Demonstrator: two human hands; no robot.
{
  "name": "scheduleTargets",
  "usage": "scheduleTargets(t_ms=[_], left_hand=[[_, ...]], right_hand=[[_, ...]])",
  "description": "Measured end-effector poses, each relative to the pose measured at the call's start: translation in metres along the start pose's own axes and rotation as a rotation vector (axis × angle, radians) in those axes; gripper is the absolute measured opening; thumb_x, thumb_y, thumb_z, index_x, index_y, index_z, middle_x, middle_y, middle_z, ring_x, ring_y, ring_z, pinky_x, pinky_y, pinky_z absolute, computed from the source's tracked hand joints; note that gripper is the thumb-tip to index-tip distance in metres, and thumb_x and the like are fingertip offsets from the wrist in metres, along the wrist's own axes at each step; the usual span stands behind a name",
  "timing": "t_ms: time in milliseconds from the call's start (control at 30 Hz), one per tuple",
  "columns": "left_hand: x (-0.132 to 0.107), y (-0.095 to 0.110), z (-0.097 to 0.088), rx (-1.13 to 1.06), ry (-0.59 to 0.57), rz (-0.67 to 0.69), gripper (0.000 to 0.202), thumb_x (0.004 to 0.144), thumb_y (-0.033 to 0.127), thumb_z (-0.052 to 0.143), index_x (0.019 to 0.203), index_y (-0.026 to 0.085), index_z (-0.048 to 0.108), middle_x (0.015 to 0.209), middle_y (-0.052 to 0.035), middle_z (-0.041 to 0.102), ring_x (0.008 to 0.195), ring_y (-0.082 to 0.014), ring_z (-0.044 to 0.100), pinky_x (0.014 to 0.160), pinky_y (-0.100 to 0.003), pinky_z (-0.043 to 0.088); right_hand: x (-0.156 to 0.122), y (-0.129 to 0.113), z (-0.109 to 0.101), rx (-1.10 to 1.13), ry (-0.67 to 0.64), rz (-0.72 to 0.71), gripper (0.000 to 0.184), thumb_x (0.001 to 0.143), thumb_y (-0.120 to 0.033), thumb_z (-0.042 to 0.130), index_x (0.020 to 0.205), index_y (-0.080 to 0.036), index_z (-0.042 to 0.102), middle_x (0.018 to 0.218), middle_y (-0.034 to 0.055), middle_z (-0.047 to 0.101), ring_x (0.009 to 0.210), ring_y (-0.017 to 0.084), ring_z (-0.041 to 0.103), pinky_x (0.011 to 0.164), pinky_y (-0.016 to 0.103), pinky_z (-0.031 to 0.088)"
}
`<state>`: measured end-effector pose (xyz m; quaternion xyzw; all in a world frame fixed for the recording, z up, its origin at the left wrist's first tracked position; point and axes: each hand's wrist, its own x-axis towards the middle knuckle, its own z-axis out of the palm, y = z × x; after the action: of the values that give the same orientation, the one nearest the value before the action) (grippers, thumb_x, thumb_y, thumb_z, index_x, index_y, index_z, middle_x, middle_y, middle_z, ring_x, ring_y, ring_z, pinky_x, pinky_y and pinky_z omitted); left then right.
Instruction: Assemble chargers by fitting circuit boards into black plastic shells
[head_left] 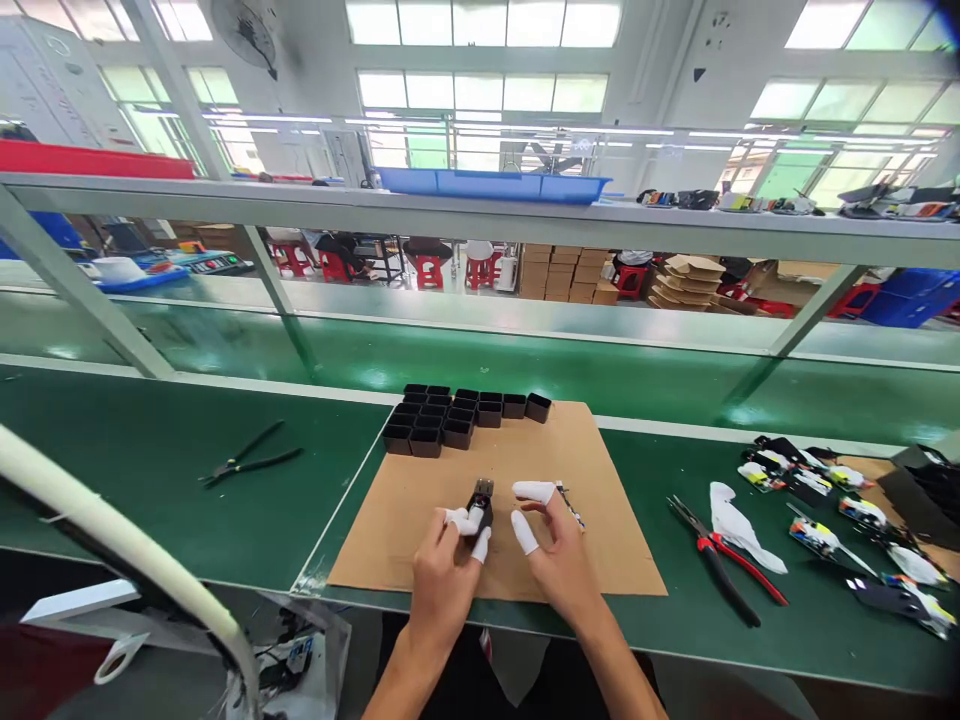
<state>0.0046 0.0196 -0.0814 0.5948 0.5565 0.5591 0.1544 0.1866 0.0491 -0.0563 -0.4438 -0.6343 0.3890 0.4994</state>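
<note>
My left hand, with white covers on some fingertips, is closed around a small black device with a shiny end pointing away from me. What exactly the device is, I cannot make out. To its right, my right hand is open, thumb and index finger apart, both in white covers and with nothing between them. A thin part that looks like a small circuit board lies just beyond that hand, partly behind its fingers. Both hands are over a brown cardboard sheet on the green bench.
Black open boxes stand in rows at the sheet's far edge. Red-handled pliers, a crumpled white piece and several part-built units are on the right. Cutting pliers lie left. A pale hose crosses the lower left.
</note>
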Motion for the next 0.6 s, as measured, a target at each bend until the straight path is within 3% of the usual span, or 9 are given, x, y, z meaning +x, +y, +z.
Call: scheduleTargets(t_ms=[100,233,300,433,600], left_hand=[[-0.002,-0.007,0.004,0.002,-0.042,0.001,0.012,0.089,0.020,0.076,0.098,0.025,0.072,0.099,-0.0025,0.065,0.087,-0.0210,0.072,0.083,-0.037,0.062],[0.001,-0.010,0.000,-0.032,-0.136,-0.056,0.069,0.073,0.019,0.089,0.135,0.025,0.060,0.107,-0.0014,0.063,0.081,-0.0183,0.069,0.075,-0.035,0.063],[0.007,-0.007,-0.005,-0.080,-0.265,-0.114,0.082,0.070,0.018,0.090,0.144,0.027,0.057,0.108,-0.0014,0.064,0.080,-0.0178,0.066,0.073,-0.034,0.061],[0.018,0.006,-0.016,-0.171,-0.470,-0.249,0.062,0.077,0.015,0.081,0.136,0.027,0.065,0.103,-0.0009,0.074,0.088,-0.0207,0.067,0.080,-0.035,0.056],[0.016,0.012,-0.020,-0.119,-0.518,-0.217,0.028,0.088,0.019,0.073,0.115,0.025,0.070,0.109,-0.0025,0.075,0.101,-0.0240,0.069,0.091,-0.038,0.054]], right_hand=[[0.011,-0.006,0.002,-0.160,-0.121,-0.093,0.048,0.098,-0.019,0.059,0.145,-0.030,0.065,0.154,0.0108,0.062,0.150,0.030,0.054,0.131,0.060,0.039],[0.030,-0.013,-0.010,-0.249,-0.354,-0.148,0.074,0.085,-0.007,0.059,0.155,-0.030,0.060,0.163,0.0097,0.057,0.159,0.029,0.045,0.135,0.057,0.034],[0.040,-0.014,-0.018,-0.236,-0.486,-0.114,0.083,0.077,-0.003,0.059,0.156,-0.029,0.060,0.163,0.0091,0.058,0.158,0.030,0.048,0.135,0.057,0.035],[0.053,-0.015,-0.032,-0.217,-0.629,-0.052,0.078,0.075,-0.003,0.058,0.149,-0.028,0.067,0.153,0.0080,0.068,0.147,0.031,0.060,0.128,0.059,0.044],[0.059,-0.017,-0.049,-0.196,-0.670,0.068,0.070,0.081,-0.007,0.061,0.148,-0.028,0.067,0.134,0.0074,0.079,0.120,0.030,0.076,0.111,0.054,0.059]])
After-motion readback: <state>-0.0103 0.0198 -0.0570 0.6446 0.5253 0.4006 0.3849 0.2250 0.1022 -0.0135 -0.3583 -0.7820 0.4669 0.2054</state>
